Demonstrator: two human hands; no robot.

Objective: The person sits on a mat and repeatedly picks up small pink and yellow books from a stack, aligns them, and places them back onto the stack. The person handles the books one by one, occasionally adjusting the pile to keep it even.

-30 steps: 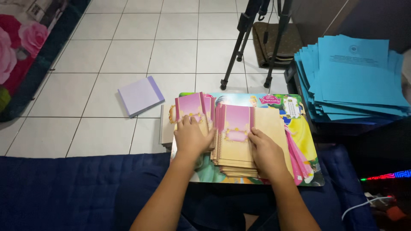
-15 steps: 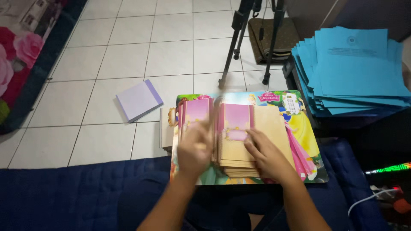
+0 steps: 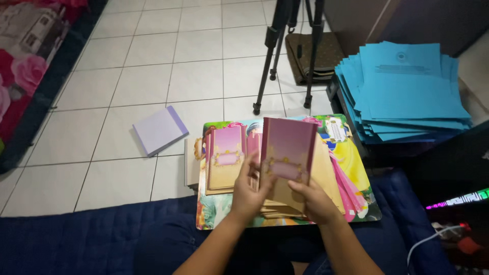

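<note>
Both my hands hold one pink and tan card (image 3: 286,158) upright above a stack of similar cards (image 3: 326,178). My left hand (image 3: 250,193) grips its left edge and my right hand (image 3: 313,201) its lower right edge. A second, smaller pile of the same cards (image 3: 224,160) lies to the left. Both piles rest on a colourful cartoon-printed board (image 3: 356,168) across my lap.
A lilac notepad (image 3: 159,130) lies on the tiled floor (image 3: 127,76) to the left. Tripod legs (image 3: 275,56) and a brown bag (image 3: 316,51) stand behind the board. A fanned stack of blue sheets (image 3: 407,91) sits at right. A dark blue mat (image 3: 76,239) covers the near floor.
My hands were flat on the two piles; now both have lifted one card from the right stack and hold it upright. The view has also shifted slightly.
</note>
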